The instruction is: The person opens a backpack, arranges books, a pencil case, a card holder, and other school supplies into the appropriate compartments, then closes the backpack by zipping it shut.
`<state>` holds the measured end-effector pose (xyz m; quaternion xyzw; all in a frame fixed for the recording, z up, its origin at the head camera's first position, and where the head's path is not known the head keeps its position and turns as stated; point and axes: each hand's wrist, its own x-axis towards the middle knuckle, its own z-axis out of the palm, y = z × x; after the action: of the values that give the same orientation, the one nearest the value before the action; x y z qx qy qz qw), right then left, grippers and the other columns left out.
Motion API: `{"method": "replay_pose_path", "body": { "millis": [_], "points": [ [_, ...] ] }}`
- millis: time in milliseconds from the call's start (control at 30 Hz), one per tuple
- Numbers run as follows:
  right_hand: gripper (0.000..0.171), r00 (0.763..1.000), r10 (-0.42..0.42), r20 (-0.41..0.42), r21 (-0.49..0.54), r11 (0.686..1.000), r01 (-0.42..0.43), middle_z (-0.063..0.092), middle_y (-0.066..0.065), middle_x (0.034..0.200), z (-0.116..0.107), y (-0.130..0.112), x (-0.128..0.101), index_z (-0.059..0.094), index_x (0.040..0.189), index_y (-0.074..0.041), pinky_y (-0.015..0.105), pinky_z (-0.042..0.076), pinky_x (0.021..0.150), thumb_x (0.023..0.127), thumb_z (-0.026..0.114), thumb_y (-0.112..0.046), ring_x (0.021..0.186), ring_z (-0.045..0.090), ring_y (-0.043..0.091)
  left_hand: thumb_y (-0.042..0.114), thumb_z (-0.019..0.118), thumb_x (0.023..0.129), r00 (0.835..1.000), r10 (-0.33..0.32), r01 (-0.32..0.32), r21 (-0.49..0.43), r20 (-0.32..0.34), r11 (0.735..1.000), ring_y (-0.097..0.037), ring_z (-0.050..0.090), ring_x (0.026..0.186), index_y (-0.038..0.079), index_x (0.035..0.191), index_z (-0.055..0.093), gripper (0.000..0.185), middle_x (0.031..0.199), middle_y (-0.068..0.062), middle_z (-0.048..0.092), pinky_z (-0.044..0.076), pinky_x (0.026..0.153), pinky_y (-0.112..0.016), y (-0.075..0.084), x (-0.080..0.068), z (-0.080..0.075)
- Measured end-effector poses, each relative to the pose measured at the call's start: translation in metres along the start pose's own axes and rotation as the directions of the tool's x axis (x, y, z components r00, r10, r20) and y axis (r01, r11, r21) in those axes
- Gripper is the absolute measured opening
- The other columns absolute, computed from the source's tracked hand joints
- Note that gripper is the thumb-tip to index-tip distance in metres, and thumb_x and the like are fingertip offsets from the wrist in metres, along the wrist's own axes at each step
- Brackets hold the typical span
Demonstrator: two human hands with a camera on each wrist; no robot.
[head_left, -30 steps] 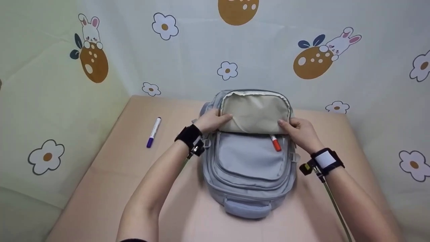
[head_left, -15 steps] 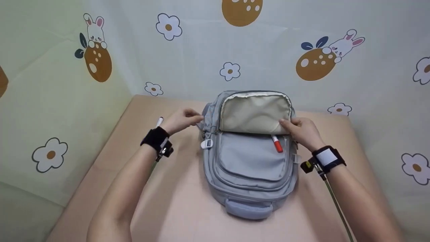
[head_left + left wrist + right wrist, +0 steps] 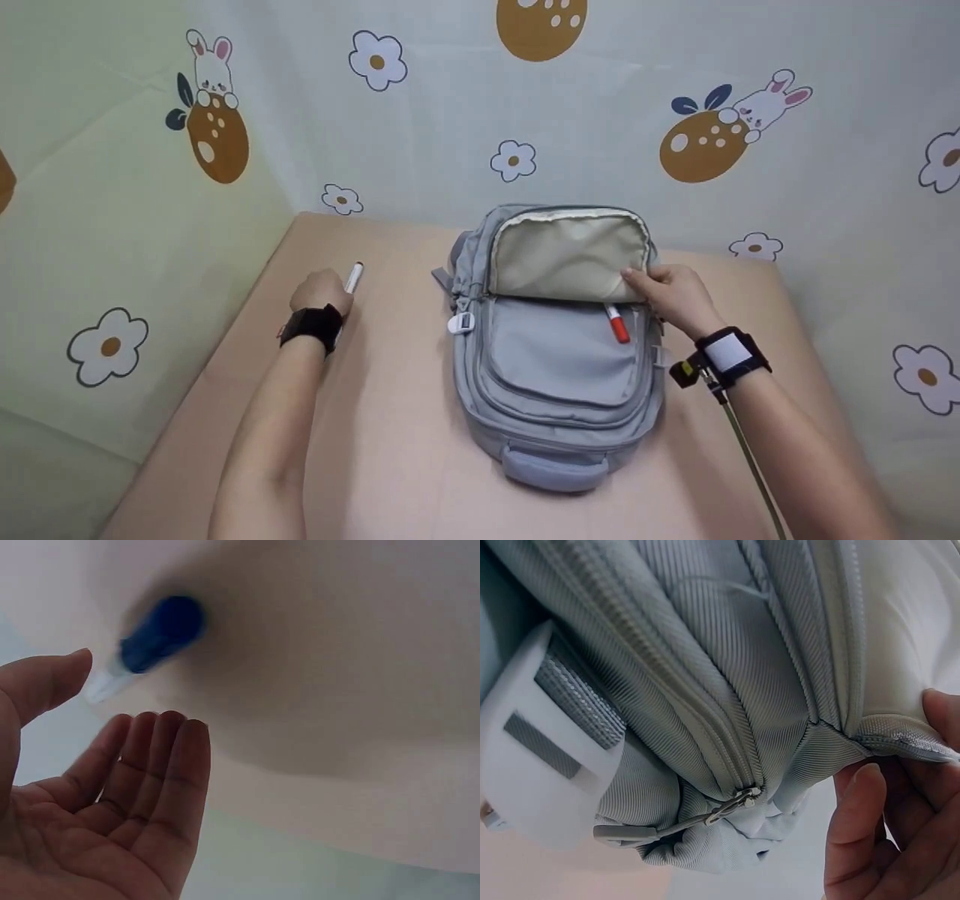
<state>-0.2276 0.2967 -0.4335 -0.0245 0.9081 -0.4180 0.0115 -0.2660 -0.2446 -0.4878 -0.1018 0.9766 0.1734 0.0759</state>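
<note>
The left hand [image 3: 321,291] hovers over the near end of the marker [image 3: 353,277], its grip apart: in the left wrist view the fingers [image 3: 161,765] are relaxed and only loosely bent, the thumb [image 3: 45,682] stands off to one side, and the marker's blue cap [image 3: 161,631] lies just beyond the fingertips, not yet enclosed. The marker rests flat on the tabletop [image 3: 390,420], well to the left of the backpack [image 3: 559,352], and its long axis runs away from the person and slightly to the right, so that only the white far tip shows past the knuckles in the head view while the capped end is hidden under the hand. The left hand is plainly the nearer one. The right hand [image 3: 675,296] is on the far side of the backpack, its grip pinching the edge of the flap [image 3: 570,255] of the open compartment and holding it up; a second marker with a red cap [image 3: 616,324] sticks out from under that flap. Compared with half a second ago, the left hand has moved away from the backpack's left side and travelled left across the tabletop to the marker, while the right hand has stayed where it was on the flap, and the backpack has not shifted.
</note>
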Motion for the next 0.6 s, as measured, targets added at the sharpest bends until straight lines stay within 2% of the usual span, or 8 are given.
{"method": "replay_pose_path", "body": {
  "millis": [100, 267, 333, 433, 533, 600],
  "points": [
    [0.06, 1.0, 0.002, -0.001, -0.003, 1.0, -0.002, 0.038, -0.008, 0.055, 0.0, 0.0, 0.0, 0.049, 0.066, -0.013, 0.028, 0.036, 0.046, 0.094, 0.062, -0.064, 0.05, 0.041, 0.013, 0.008, 0.056, 0.09, 1.0, -0.003, 0.003, -0.004, 0.01, 1.0, -0.032, 0.057, 0.074, -0.003, 0.088, 0.058, 0.011, 0.083, -0.016, 0.059, 0.048, 0.063, -0.044, -0.001, -0.004, 0.001],
    [0.059, 1.0, -0.018, -0.022, -0.003, 1.0, 0.018, 0.038, -0.008, 0.054, 0.001, 0.0, 0.001, 0.048, 0.064, -0.013, 0.028, 0.035, 0.044, 0.095, 0.062, -0.061, 0.048, 0.04, 0.012, 0.008, 0.057, 0.089, 0.999, 0.032, -0.032, 0.0, 0.028, 0.999, -0.03, 0.055, 0.072, -0.001, 0.083, 0.057, 0.01, 0.079, -0.013, 0.057, 0.046, 0.063, -0.041, 0.002, -0.004, 0.002],
    [0.059, 0.999, -0.024, -0.032, -0.006, 1.0, 0.024, 0.038, -0.008, 0.053, 0.003, 0.0, 0.001, 0.048, 0.063, -0.013, 0.028, 0.035, 0.043, 0.095, 0.063, -0.061, 0.047, 0.04, 0.011, 0.01, 0.058, 0.088, 0.998, 0.048, -0.046, -0.034, 0.048, 0.998, -0.029, 0.055, 0.069, 0.0, 0.08, 0.059, 0.012, 0.076, -0.012, 0.058, 0.045, 0.061, -0.038, 0.005, -0.006, 0.0],
    [0.059, 0.999, -0.023, -0.034, -0.014, 1.0, 0.023, 0.039, -0.008, 0.053, 0.003, 0.0, 0.001, 0.048, 0.063, -0.014, 0.028, 0.034, 0.043, 0.095, 0.063, -0.06, 0.047, 0.04, 0.011, 0.014, 0.061, 0.09, 0.991, 0.098, -0.084, -0.149, 0.09, 0.985, -0.024, 0.057, 0.066, 0.0, 0.084, 0.063, 0.015, 0.075, -0.01, 0.061, 0.046, 0.058, -0.034, 0.016, -0.019, -0.006],
    [0.059, 0.999, -0.019, -0.033, -0.018, 1.0, 0.019, 0.038, -0.008, 0.054, 0.002, 0.0, 0.001, 0.049, 0.063, -0.013, 0.027, 0.034, 0.043, 0.095, 0.062, -0.061, 0.047, 0.04, 0.011, 0.016, 0.066, 0.091, 0.969, 0.186, -0.135, -0.281, 0.164, 0.95, -0.02, 0.062, 0.067, -0.003, 0.096, 0.067, 0.019, 0.081, -0.01, 0.066, 0.053, 0.062, -0.032, 0.034, -0.041, -0.015],
    [0.059, 1.0, -0.01, -0.026, -0.012, 1.0, 0.01, 0.037, -0.008, 0.054, 0.0, 0.0, 0.001, 0.049, 0.064, -0.013, 0.027, 0.034, 0.044, 0.094, 0.062, -0.062, 0.048, 0.04, 0.011, 0.016, 0.07, 0.091, 0.938, 0.265, -0.174, -0.355, 0.225, 0.919, -0.018, 0.066, 0.069, -0.003, 0.102, 0.066, 0.022, 0.086, -0.011, 0.068, 0.057, 0.067, -0.033, 0.049, -0.06, -0.021]
  ]
}}
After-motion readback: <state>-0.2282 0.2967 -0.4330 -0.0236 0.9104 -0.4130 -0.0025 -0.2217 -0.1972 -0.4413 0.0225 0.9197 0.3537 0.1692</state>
